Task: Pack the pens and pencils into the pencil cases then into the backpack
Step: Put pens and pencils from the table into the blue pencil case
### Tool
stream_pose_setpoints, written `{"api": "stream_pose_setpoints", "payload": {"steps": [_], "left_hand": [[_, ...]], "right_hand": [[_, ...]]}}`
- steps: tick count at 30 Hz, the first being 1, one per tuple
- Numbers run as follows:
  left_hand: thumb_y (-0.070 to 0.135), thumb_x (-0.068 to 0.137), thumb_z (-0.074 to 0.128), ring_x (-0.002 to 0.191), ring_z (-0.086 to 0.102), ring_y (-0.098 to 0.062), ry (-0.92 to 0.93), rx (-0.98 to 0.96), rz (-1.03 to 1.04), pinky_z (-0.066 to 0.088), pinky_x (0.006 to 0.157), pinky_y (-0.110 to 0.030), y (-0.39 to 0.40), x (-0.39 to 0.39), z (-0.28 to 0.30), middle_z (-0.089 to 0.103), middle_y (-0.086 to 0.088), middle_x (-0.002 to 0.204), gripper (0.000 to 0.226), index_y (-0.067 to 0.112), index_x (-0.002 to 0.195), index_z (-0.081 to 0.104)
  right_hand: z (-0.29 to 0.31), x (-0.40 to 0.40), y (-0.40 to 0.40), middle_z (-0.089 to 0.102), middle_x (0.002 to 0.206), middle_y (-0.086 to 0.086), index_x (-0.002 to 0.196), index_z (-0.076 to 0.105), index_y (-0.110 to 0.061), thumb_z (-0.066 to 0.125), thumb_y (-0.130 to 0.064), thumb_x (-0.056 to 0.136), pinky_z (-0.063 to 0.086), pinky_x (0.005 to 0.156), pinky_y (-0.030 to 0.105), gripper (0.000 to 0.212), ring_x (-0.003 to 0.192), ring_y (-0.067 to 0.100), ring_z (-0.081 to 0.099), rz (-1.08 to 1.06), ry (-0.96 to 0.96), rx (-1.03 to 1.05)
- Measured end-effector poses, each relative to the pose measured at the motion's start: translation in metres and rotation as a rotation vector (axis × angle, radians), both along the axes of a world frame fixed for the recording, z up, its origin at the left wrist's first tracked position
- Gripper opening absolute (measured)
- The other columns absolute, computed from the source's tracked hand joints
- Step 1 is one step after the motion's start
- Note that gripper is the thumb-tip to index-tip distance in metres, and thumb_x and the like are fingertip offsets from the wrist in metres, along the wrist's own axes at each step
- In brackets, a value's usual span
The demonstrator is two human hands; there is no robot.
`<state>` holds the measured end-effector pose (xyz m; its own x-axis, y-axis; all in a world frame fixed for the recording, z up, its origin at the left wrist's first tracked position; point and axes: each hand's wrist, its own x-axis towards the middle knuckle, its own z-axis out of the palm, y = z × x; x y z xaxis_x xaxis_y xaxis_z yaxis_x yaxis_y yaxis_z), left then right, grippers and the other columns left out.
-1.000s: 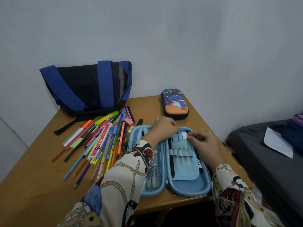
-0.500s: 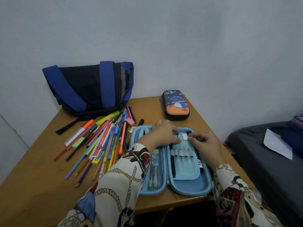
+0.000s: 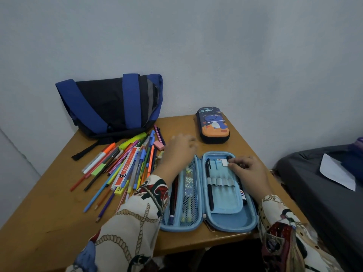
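The open blue pencil case (image 3: 210, 193) lay at the near edge of the table (image 3: 45, 218), with its mesh half on the left and its flap with elastic loops on the right. The right hand (image 3: 248, 170) rested on the far end of the flap, fingers curled and pinching something small there. The left hand (image 3: 179, 149) hovered above the far left corner of the case, near the pile of pens and pencils (image 3: 121, 167), and was blurred, so I cannot tell whether its fingers were relaxed or closing.

The step in hand seemed to be taking the next pen from the pile. To do it well, the right hand should keep the flap flat, and the left should take one pen from the top of the pile, not from under the others, then push it straight into a free loop.

What the right fingers pinched was too small to name. The mesh hid part of the things behind it. The closed dinosaur case (image 3: 213, 124) showed nothing of its inside, and the opening of the backpack (image 3: 110, 105), far left, was not in view.
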<state>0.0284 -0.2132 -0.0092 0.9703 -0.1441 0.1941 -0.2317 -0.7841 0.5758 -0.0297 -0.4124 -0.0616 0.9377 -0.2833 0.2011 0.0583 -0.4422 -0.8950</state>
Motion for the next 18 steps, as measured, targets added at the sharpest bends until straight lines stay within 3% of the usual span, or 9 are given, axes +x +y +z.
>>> {"api": "stream_pose_setpoints", "payload": {"steps": [3,8,12,18], "left_hand": [[0.013,0.093,0.05,0.108,0.056,-0.029,-0.067,-0.034,0.279,0.05,0.089,-0.044,0.038,0.009,-0.004,0.066,-0.011,0.112,0.027,0.014,0.112,0.068],[0.027,0.092,0.059,0.086,0.057,-0.028,0.025,0.269,0.502,0.042,0.064,-0.036,0.077,0.004,-0.015,0.063,-0.009,0.089,0.021,0.008,0.097,0.066],[0.04,0.091,0.061,0.096,0.06,-0.031,0.049,0.376,0.515,0.049,0.073,-0.036,0.082,-0.004,-0.026,0.067,-0.01,0.096,0.031,0.01,0.098,0.066],[0.034,0.093,0.055,0.091,0.059,-0.03,0.012,0.356,0.499,0.05,0.076,-0.038,0.084,-0.006,-0.028,0.064,-0.008,0.085,0.027,0.01,0.091,0.067]], "right_hand": [[0.001,-0.001,0.001,0.054,0.094,0.001,0.08,0.07,-0.03,0.071,-0.018,0.085,0.036,0.07,0.014,0.014,0.082,0.004,0.052,0.004,-0.005,0.019],[0.003,-0.003,0.002,0.055,0.095,0.003,0.081,0.072,-0.028,0.07,-0.016,0.085,0.036,0.07,0.014,0.012,0.082,0.005,0.052,0.007,-0.002,0.019],[0.004,-0.004,0.002,0.054,0.094,0.002,0.084,0.072,-0.027,0.07,-0.016,0.086,0.034,0.069,0.011,0.011,0.082,0.003,0.051,0.009,-0.001,0.006],[0.004,-0.005,0.002,0.054,0.093,0.001,0.084,0.071,-0.028,0.07,-0.017,0.086,0.035,0.07,0.013,0.012,0.083,0.005,0.051,0.01,0.007,0.007]]}}
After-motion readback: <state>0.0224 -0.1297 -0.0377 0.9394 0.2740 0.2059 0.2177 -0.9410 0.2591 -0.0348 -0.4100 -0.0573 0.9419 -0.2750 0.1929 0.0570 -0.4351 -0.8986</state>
